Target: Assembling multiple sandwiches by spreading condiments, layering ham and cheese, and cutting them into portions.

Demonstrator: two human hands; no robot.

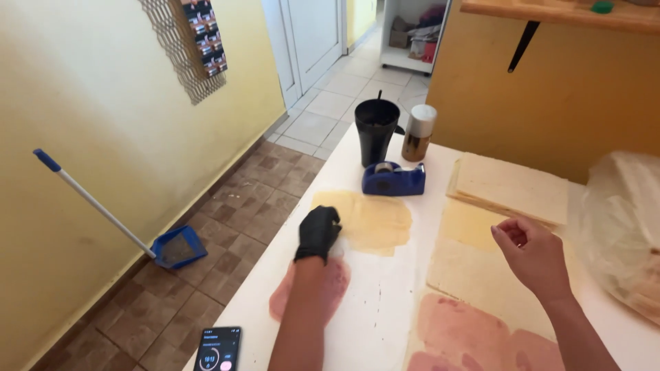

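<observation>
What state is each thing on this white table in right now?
Left hand in black glove: resting on the yellow slice's edge.
Bare right hand: raised, fingers curled, holding nothing visible.
Pale yellow cheese slice: lying flat.
Pink ham slice: flat, partly under the forearm.
Black cup: upright, open.
Blue tape dispenser: upright.
Stack of thin bread sheets: flat.

The room was brightly and evenly lit, daylight seeming to come from the doorway beyond. Shadows on the white table (385,302) were faint. No harsh glare showed. The picture was slightly soft, and straight lines bowed near the edges.
</observation>
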